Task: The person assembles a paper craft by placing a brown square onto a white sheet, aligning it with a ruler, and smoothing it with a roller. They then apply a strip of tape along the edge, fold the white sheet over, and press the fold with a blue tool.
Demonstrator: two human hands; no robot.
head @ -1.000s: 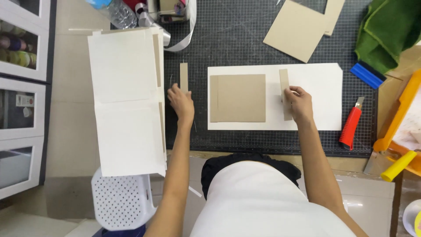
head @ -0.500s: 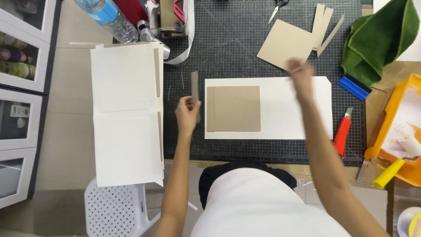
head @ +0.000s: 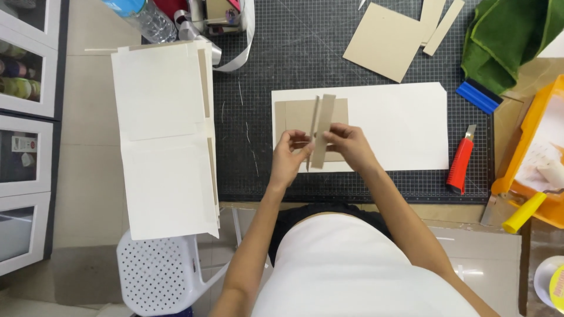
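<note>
Over the white sheet [head: 388, 126], my left hand [head: 288, 155] and right hand [head: 346, 144] have come together, each now pinching a card strip [head: 323, 129]. Both strips are lifted off the bench and held side by side above the card square [head: 296, 114].

both hands [head: 320, 149] pinch two grey card strips [head: 320, 130] together above the white sheet [head: 399, 126] on the cutting mat [head: 294, 53].

Both my forearms reach forward and angle inward, so my hands meet at the midline in front of my torso. My left hand [head: 288, 157] is palm-in, fingers curled in a pinch. My right hand [head: 348, 145] mirrors it, fingertips pinched, wrist slightly bent, nearly touching the left.
</note>
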